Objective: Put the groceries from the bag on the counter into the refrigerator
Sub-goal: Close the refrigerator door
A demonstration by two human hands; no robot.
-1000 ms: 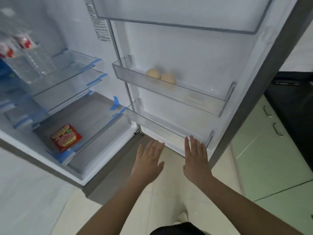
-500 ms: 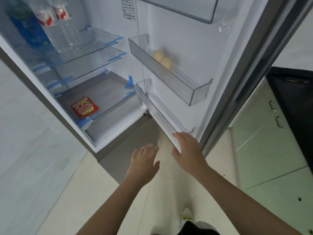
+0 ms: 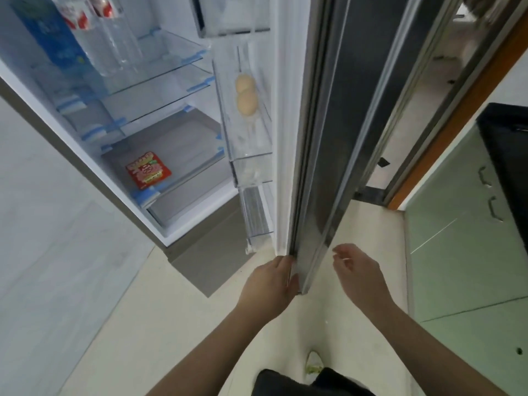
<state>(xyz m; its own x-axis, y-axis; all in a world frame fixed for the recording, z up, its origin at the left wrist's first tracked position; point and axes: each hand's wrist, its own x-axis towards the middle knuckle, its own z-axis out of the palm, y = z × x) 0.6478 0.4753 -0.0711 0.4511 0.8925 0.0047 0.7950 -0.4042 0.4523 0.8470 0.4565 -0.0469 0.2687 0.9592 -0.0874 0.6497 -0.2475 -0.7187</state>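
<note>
Refrigerator (image 3: 160, 230): standing open at the left of the frame, white inside, glass shelves.
Door (image 3: 320, 138): showing edge-on in the middle of the frame.
Eggs (image 3: 246, 94): two, tan, touching, sitting in the middle door bin.
Red packet (image 3: 148, 170): lying flat on the lowest shelf.
Bottles (image 3: 94, 27): two, clear, red labels, standing at the upper left.
Blue carton (image 3: 48, 38): standing beside the bottles.

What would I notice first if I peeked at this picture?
Probably the fridge door, seen edge-on up the middle, with the left hand on its bottom corner and the right hand open beside it. Then two eggs in a door bin and a red packet on the lowest shelf.
</note>
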